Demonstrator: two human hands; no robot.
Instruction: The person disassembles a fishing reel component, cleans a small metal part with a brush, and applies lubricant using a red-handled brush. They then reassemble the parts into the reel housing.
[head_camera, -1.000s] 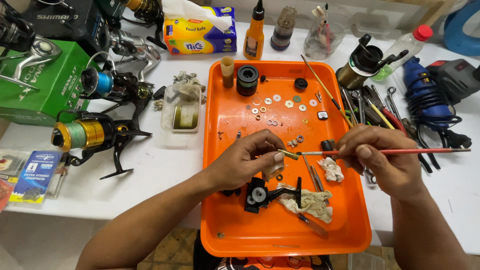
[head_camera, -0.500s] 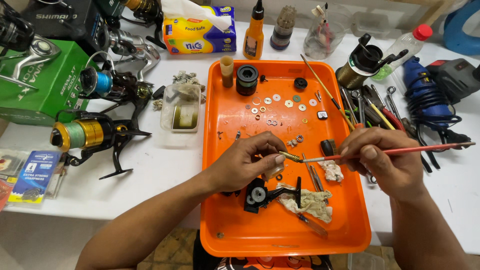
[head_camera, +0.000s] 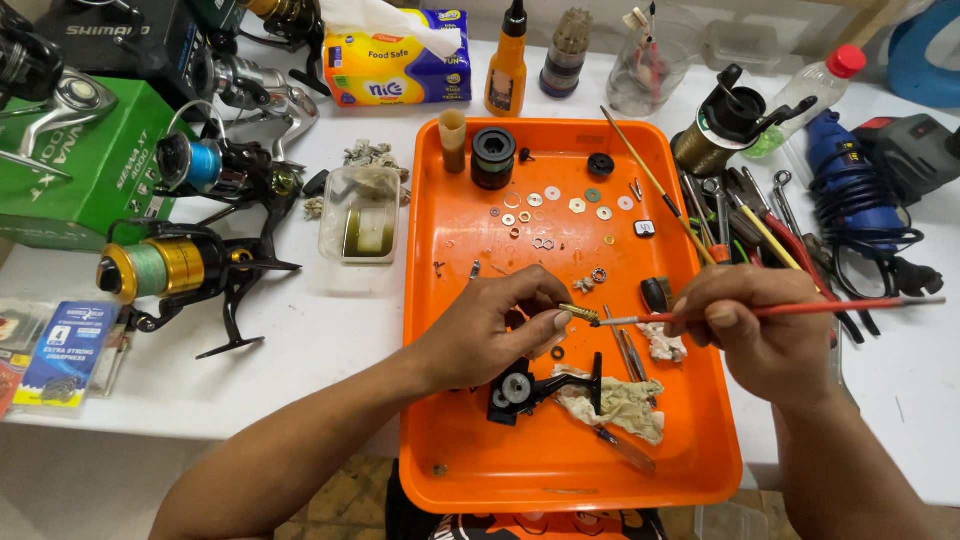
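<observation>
Brushing a tiny brass part over the orange tray

Nearest, lower centre of the frame: a black reel body lies on a dirty rag in the orange tray. Just above, the left hand pinches a small brass part in its closed fingertips, long axis left-right. The right hand is curled shut around a red-handled brush, which lies roughly level with its tip touching the part's right end, so the left hand is the nearer one. Further up, washers are spread out, and a gold-spooled reel sits at left. Compared with half a second ago, the two hands have barely shifted.
</observation>
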